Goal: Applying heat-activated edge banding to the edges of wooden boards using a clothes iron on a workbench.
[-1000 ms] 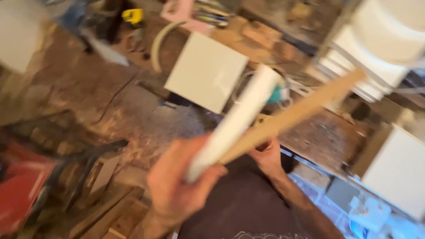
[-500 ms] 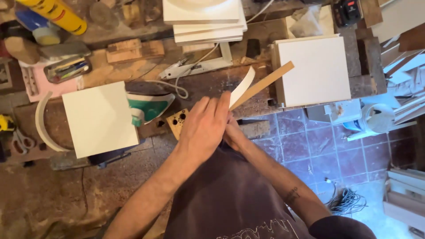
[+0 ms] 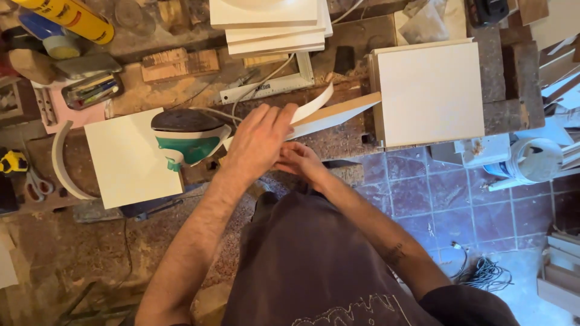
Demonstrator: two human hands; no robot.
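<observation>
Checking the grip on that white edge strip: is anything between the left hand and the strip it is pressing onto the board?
Nothing visible. The left hand lies directly on the thin white edge-banding strip along the long wooden board edge. The green-and-white clothes iron sits off to its left, apart.

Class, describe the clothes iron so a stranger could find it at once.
Start at the cluttered workbench. On the white square panel at its left side lies the iron, just beside the left hand. It alone is teal and white with a dark soleplate.
</observation>
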